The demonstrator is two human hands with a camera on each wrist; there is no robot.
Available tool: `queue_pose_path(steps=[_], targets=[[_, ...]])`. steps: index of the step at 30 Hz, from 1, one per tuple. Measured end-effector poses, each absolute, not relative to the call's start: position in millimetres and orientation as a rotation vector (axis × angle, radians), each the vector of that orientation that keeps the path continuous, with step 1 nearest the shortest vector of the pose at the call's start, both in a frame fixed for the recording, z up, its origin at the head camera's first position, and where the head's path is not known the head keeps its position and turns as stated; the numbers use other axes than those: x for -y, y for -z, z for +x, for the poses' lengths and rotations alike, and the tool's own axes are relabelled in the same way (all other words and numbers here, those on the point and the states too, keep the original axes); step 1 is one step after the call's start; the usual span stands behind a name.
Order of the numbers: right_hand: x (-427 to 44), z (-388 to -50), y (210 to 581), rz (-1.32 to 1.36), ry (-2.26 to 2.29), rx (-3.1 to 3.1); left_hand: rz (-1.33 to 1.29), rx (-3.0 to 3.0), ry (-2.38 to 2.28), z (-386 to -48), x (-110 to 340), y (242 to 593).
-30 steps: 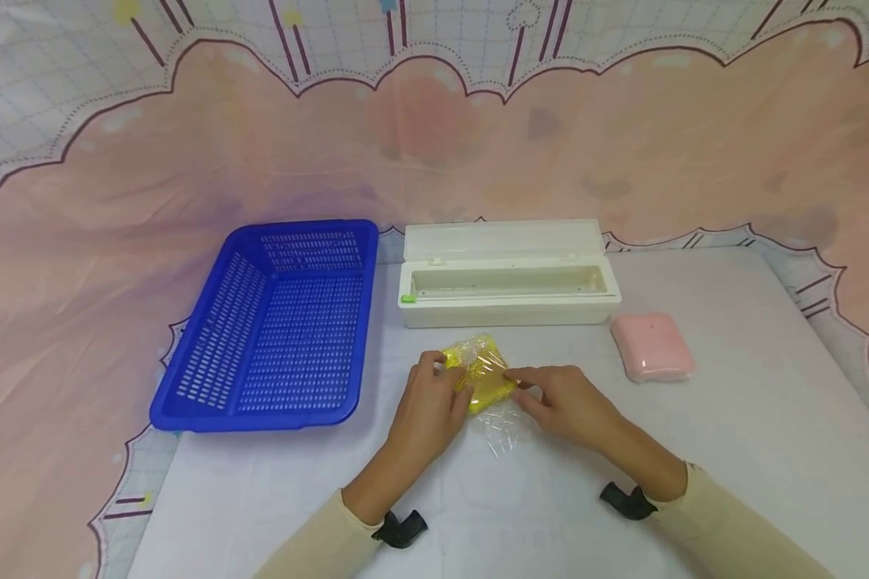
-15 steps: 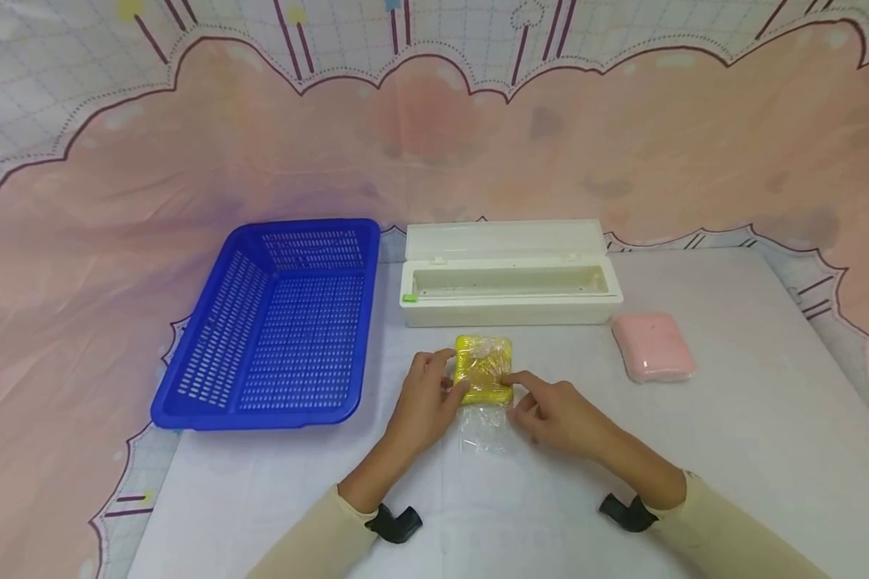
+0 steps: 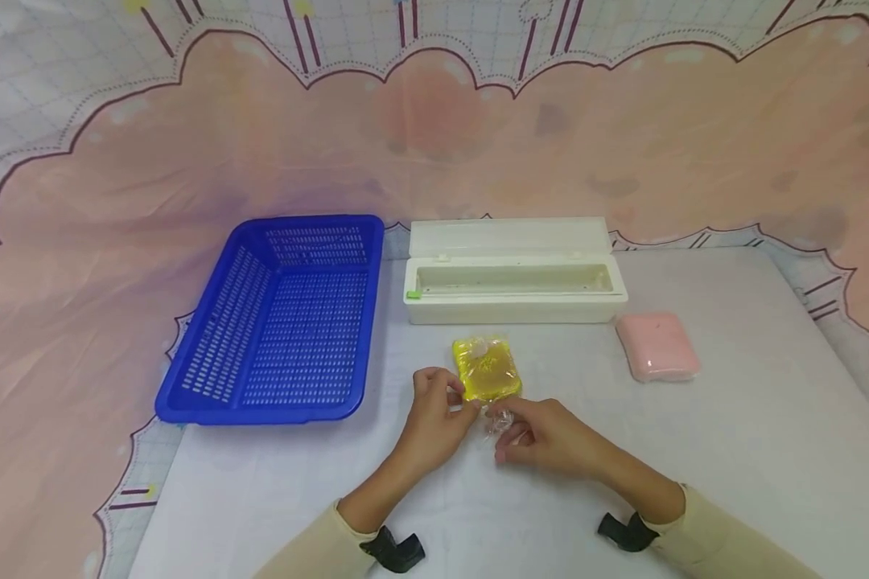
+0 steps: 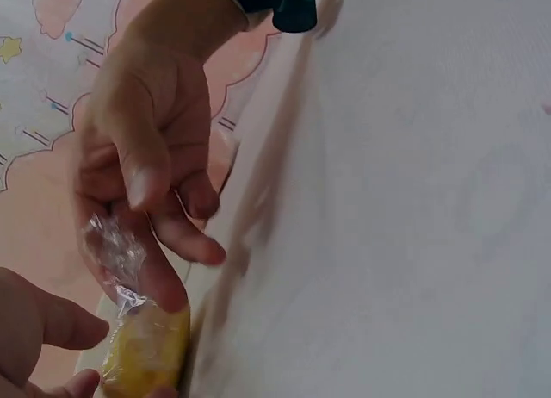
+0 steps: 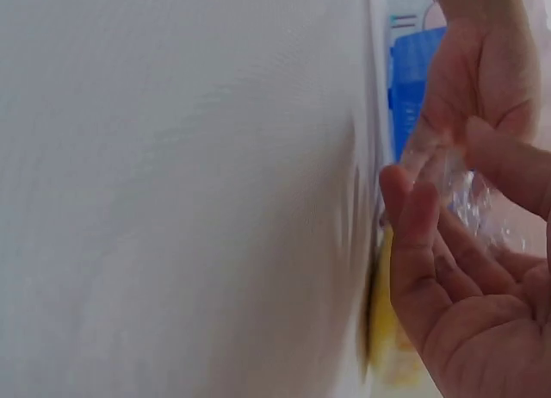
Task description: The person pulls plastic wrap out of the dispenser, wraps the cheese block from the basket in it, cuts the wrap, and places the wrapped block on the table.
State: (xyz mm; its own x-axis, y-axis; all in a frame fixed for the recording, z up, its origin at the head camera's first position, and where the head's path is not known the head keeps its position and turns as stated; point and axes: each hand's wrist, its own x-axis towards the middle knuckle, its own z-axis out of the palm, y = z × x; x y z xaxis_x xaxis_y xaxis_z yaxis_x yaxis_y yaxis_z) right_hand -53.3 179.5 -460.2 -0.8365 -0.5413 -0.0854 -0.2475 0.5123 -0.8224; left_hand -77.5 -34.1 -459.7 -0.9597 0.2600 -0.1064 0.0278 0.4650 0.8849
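Observation:
A flat yellow block (image 3: 487, 368) wrapped in clear plastic lies on the white cloth in front of me. The fingers of my left hand (image 3: 434, 418) touch its near left corner. My right hand (image 3: 553, 434) is at the near edge, index finger against the crumpled plastic tail (image 3: 503, 421). In the left wrist view, that index finger meets the plastic tail (image 4: 120, 251) while the thumb stands apart from it; the other right fingers hang loosely bent. The right wrist view shows the block (image 5: 383, 320) partly hidden behind my right hand (image 5: 473, 303).
A blue slotted basket (image 3: 365, 322) stands at the left. Behind the block is a long white box (image 3: 514, 312) with its lid raised and a green tab at the left end. A pink plastic-wrapped block (image 3: 657, 346) sits at the right.
The yellow block was turned from slanted to nearly square, then tilted slightly. My right hand has moved from its right edge to the near edge, where the spread plastic tail is now bunched up.

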Motion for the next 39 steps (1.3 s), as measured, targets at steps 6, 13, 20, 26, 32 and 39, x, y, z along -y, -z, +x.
queue_pose_path(steps=[6,13,20,26,32,39], targets=[[-168.4,-52.4,458.8,-0.79,1.056,-2.772,0.53,-2.711,-1.246,-75.4,37.5,462.4],[-166.0,-59.8,455.2,-0.788,0.989,-3.064,0.981,-2.893,-0.717,-73.7,39.1,460.1],[-166.9,-73.7,460.3,-0.664,1.26,-2.988,1.124,-2.933,-0.724,-95.0,35.8,458.7],[-169.7,-78.7,459.9,-0.666,1.289,-3.07,1.069,-2.917,-0.828,-110.1,32.5,456.0],[-179.7,-83.0,462.0,-0.924,1.028,-3.222,0.984,-2.939,-0.869,-116.3,25.1,457.0],[-194.9,-83.5,454.0,-1.228,0.473,-3.168,0.962,-3.016,-0.822,-114.5,25.7,458.1]])
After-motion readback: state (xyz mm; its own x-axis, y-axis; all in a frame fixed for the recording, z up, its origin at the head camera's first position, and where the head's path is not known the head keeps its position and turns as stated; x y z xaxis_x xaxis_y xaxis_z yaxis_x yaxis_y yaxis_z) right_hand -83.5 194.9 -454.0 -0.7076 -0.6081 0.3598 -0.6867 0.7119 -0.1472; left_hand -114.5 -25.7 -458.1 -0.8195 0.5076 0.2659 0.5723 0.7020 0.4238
